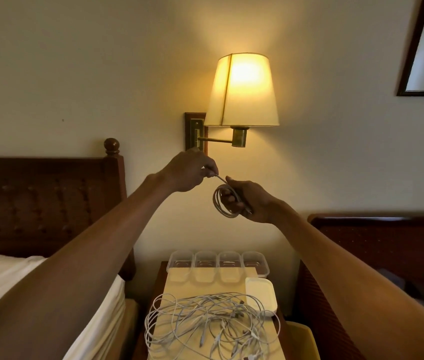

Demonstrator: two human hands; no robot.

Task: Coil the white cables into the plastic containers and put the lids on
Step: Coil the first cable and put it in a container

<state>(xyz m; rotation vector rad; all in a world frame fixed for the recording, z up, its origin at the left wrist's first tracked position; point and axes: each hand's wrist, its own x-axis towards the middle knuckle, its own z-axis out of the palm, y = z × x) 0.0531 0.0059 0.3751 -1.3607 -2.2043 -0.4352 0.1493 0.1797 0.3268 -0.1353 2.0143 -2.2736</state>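
Both arms are raised in front of the wall. My right hand (251, 201) grips a small coil of white cable (222, 203), looped several times. My left hand (192, 172) pinches the free end of that cable, which runs taut down to the coil. Far below on the nightstand lies a tangled pile of white cables (205, 326). Behind the pile stands a row of several clear plastic containers (204, 266), all without lids. A stack of white lids (261, 294) sits at the pile's right side.
The nightstand top (177, 284) is narrow, between a bed with white sheets (3, 279) on the left and a dark wooden headboard (387, 242) on the right. A lit wall lamp (243, 92) hangs just above my hands. A yellow object (302, 339) sits low right.
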